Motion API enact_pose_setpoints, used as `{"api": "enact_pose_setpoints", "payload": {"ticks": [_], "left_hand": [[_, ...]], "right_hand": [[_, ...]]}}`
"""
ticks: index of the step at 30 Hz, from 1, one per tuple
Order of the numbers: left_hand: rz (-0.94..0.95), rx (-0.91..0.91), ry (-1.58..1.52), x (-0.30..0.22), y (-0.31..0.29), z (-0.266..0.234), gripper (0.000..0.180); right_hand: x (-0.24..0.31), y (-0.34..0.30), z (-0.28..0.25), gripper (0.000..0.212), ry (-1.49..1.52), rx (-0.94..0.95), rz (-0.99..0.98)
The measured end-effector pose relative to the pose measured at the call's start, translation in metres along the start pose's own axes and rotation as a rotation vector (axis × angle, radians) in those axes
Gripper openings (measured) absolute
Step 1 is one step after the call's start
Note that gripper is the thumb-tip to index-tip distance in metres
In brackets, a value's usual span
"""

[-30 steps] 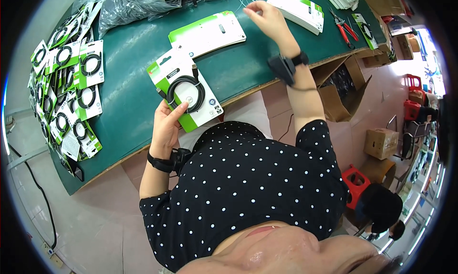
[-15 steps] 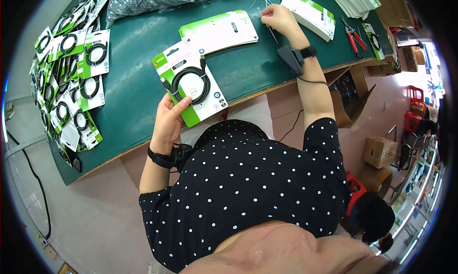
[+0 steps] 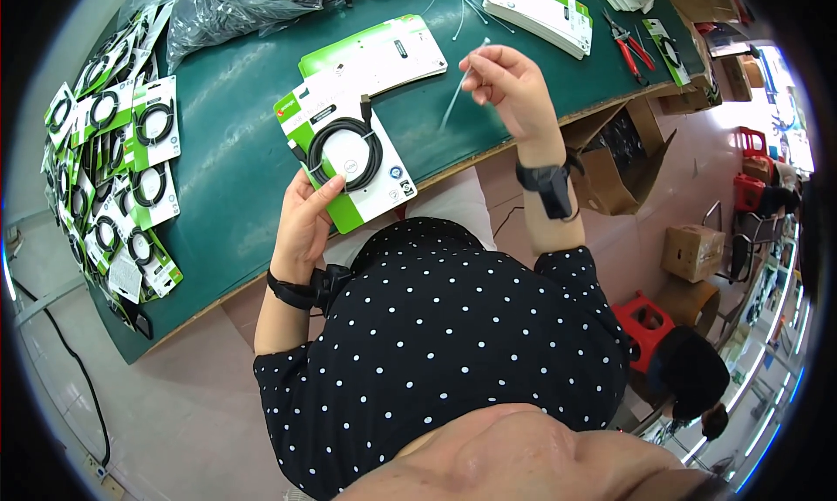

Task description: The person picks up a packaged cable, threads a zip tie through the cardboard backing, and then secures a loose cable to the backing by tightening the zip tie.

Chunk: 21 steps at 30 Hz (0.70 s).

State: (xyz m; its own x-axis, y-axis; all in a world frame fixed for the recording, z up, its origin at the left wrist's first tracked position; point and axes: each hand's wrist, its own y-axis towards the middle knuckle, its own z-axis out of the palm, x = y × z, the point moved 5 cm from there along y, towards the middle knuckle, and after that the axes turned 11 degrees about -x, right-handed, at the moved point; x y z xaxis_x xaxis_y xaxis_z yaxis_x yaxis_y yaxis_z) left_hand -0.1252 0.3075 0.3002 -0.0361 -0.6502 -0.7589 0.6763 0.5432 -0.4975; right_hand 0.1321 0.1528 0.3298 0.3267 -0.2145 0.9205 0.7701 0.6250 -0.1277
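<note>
My left hand (image 3: 305,215) grips the lower left edge of a green and white backing card (image 3: 380,206), thumb on its front. A coiled black cable (image 3: 376,156) lies against the card, its plug pointing up at the top right of the coil. White ties cross the coil at its sides. My right hand (image 3: 510,84) is raised over the table to the right, finger and thumb pinching a thin whitish cable tie (image 3: 453,100) that hangs down, its lower end blurred. Behind the held card lies a stack of similar cards (image 3: 384,56).
Many carded cables (image 3: 157,122) are heaped at the table's left end. A clear plastic bag (image 3: 235,17) lies at the back. Loose cable ties (image 3: 462,4), another card stack (image 3: 540,17) and red-handled pliers (image 3: 629,52) lie to the right. An open carton (image 3: 619,161) stands below the table's edge.
My right hand has come back from the loose ties toward me, bringing a cable tie. The left hand keeps the card in nearly the same place. The view has shifted slightly.
</note>
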Motion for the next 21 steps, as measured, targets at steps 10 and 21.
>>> {"api": "enact_pose_setpoints", "payload": {"ticks": [10,21], "left_hand": [[-0.219,0.237,-0.28,0.005,0.001,0.016,0.041],[-0.221,0.204,-0.248,0.008,-0.001,0.022,0.038]], "right_hand": [[-0.021,-0.078,0.065,0.012,-0.297,0.341,-0.532],[-0.03,-0.093,0.062,0.019,-0.335,0.455,-0.519]]}}
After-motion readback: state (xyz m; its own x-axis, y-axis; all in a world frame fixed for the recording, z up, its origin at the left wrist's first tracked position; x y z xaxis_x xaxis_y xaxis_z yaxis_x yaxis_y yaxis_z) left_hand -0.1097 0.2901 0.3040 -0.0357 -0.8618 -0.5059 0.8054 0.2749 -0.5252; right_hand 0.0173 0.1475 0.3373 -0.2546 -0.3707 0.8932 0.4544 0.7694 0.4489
